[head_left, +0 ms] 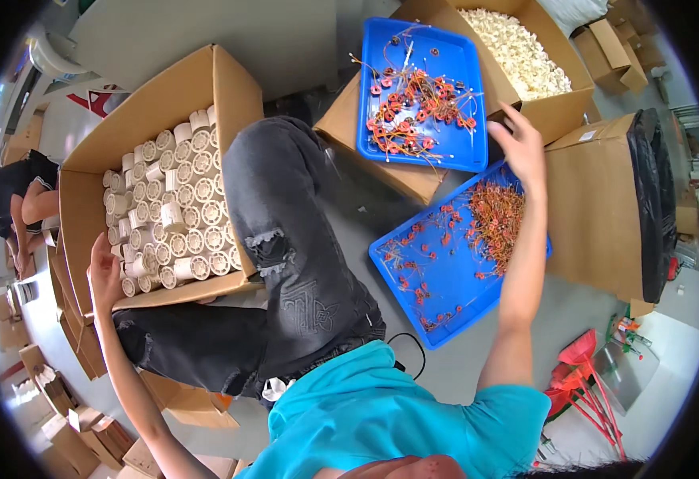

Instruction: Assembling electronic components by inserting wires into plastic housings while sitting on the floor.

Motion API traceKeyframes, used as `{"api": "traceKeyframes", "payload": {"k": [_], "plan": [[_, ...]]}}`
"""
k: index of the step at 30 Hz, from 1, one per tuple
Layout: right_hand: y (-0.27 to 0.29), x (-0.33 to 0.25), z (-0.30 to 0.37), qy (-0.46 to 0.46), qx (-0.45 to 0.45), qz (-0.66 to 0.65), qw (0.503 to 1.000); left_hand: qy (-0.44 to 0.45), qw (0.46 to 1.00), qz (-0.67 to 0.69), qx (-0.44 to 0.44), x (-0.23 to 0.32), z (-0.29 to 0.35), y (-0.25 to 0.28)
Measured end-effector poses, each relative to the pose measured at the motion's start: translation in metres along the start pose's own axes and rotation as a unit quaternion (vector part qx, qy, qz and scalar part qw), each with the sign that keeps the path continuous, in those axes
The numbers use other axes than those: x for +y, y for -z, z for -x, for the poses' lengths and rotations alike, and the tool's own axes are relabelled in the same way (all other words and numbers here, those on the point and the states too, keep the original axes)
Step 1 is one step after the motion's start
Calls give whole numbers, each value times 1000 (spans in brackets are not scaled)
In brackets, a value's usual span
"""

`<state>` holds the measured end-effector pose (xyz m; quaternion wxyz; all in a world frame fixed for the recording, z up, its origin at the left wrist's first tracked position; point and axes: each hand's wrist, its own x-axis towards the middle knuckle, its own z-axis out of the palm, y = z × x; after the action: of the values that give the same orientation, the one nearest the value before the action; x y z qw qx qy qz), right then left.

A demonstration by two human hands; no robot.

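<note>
Left hand (104,275): arm stretched forward, palm open, fingers spread and holding nothing, resting at the near left edge of the open cardboard box of white plastic spools (175,209).
Right hand (521,148): arm extended far right of that box, fingers loosely open and holding nothing, above the far corner of the near blue plastic tray of orange wired parts (445,295).
Far blue tray (445,152): beyond, atop a carton.

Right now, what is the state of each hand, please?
Left hand: open, holding nothing, at the edge of the cardboard box of white spools.
Right hand: open, fingers spread, holding nothing, above the blue tray.
</note>
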<state>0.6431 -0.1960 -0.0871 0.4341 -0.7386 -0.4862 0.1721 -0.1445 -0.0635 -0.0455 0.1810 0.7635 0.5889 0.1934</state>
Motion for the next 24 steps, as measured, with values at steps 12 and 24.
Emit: {"api": "traceKeyframes", "payload": {"k": [12, 24], "plan": [[-13, 277, 157, -365, -56, 339, 865, 16, 993, -105, -41, -8, -7, -2], [-73, 283, 180, -315, -40, 501, 805, 47, 984, -134, -103, -67, 0, 4]]}}
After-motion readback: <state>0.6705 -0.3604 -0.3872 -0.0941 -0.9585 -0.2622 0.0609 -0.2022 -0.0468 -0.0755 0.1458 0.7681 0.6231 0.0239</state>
